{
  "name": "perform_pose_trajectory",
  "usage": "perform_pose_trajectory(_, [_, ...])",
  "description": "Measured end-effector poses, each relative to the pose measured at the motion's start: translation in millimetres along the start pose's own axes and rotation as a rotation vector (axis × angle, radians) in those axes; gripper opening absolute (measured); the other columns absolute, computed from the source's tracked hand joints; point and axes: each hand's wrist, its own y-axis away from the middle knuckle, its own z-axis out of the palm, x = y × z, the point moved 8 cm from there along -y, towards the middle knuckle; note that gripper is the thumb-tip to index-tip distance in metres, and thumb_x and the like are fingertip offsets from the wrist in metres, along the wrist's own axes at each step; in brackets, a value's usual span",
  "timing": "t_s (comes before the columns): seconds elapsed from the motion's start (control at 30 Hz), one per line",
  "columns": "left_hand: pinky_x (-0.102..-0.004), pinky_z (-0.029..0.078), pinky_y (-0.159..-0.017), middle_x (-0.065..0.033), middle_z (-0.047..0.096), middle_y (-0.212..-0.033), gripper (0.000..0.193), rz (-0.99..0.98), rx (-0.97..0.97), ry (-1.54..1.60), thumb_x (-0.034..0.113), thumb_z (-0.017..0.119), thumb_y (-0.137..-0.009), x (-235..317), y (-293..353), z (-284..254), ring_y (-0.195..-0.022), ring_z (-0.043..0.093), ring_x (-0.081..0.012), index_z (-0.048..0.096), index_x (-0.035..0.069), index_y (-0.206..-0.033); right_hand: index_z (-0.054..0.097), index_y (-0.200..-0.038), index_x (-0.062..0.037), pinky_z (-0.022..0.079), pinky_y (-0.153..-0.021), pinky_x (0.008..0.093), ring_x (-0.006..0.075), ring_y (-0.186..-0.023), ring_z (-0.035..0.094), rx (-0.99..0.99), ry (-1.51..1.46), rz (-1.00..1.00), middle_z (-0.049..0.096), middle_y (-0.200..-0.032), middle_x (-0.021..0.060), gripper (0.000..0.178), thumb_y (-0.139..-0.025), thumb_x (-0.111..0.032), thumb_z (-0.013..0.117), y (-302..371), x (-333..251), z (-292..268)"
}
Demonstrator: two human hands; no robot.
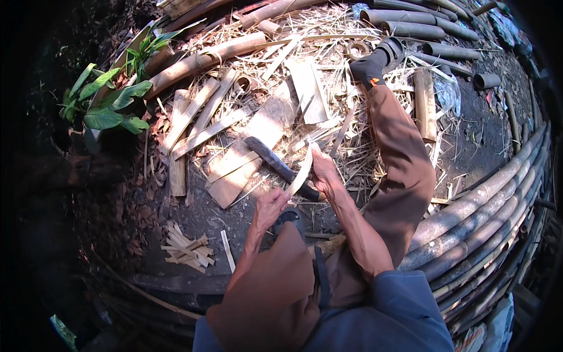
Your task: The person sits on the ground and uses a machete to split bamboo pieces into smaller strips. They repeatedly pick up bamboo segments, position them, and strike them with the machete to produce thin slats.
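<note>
A pale, flat bamboo strip slants between my two hands in the middle of the view. My left hand is closed around its lower end. My right hand grips the upper end, fingers bent around it. Behind the strip, a long dark bar runs down toward my right wrist; its kind is unclear. A wide, flat board lies on the ground just beyond it. To the lower left, a small pile of cut bamboo strips rests on the soil, with a single strip near my left forearm.
My outstretched leg takes up the right of the middle. Long bamboo poles curve along the right side. Shavings and split bamboo pieces litter the far ground. Thick bamboo sections lie at the far right, leafy plants at the left.
</note>
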Motion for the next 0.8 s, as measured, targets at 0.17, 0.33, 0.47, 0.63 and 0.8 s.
perform_pose_trajectory(0.17, [-0.0251, 0.036, -0.049, 0.0024, 0.049, -0.061, 0.03, 0.013, -0.089, -0.087, 0.025, 0.06, -0.097, -6, -11, 8, -0.057, 0.045, -0.0065, 0.057, 0.003, -0.077, 0.062, -0.091, -0.0052, 0.039, -0.038, 0.0288, 0.0134, -0.048, 0.053, 0.029, 0.207, -0.212, 0.06, -0.065, 0.0038, 0.039, -0.1, -0.04, 0.048, -34, -2, -17])
perform_pose_trajectory(0.33, [-0.0283, 0.041, -0.053, -0.0003, 0.054, -0.064, 0.025, 0.052, -0.136, -0.337, 0.023, 0.059, -0.097, -16, -9, -3, -0.06, 0.049, -0.0109, 0.059, 0.001, -0.084, 0.061, -0.078, -0.0013, 0.038, -0.046, 0.0329, 0.0106, -0.054, 0.048, -0.005, 0.155, -0.174, 0.055, -0.064, 0.003, 0.053, -0.1, -0.046, 0.044, 1, -13, 8])
perform_pose_trajectory(0.47, [-0.0294, 0.05, -0.067, -0.0045, 0.066, -0.08, 0.021, 0.165, -0.112, -0.224, 0.019, 0.058, -0.096, 35, -17, 28, -0.074, 0.062, -0.014, 0.063, -0.001, -0.103, 0.057, -0.076, 0.0033, 0.041, -0.058, 0.0354, 0.0139, -0.061, 0.045, -0.06, 0.718, -0.352, 0.051, -0.062, 0.0075, 0.065, -0.1, -0.055, 0.04, -3, -19, 7])
perform_pose_trajectory(0.63, [-0.0292, 0.053, -0.084, -0.019, 0.064, -0.113, 0.031, 0.104, 0.215, 0.239, 0.009, 0.058, -0.094, 1, -53, -35, -0.101, 0.064, -0.0211, 0.05, -0.004, -0.122, 0.052, -0.125, -0.0064, 0.048, -0.076, 0.0489, 0.0411, -0.088, 0.063, 0.02, 1.087, -0.589, 0.063, -0.095, 0.0227, 0.045, -0.098, -0.042, 0.048, 21, -3, 4])
perform_pose_trajectory(0.8, [-0.0364, 0.053, -0.089, -0.0202, 0.059, -0.118, 0.027, 0.293, 0.564, 0.573, 0.019, 0.056, -0.098, 22, -58, -126, -0.106, 0.062, -0.0277, 0.048, 0.002, -0.118, 0.044, -0.133, -0.0087, 0.049, -0.075, 0.0503, 0.041, -0.087, 0.061, 0.009, 1.687, -0.596, 0.056, -0.101, 0.0225, 0.062, -0.084, -0.039, 0.067, 17, 60, -30])
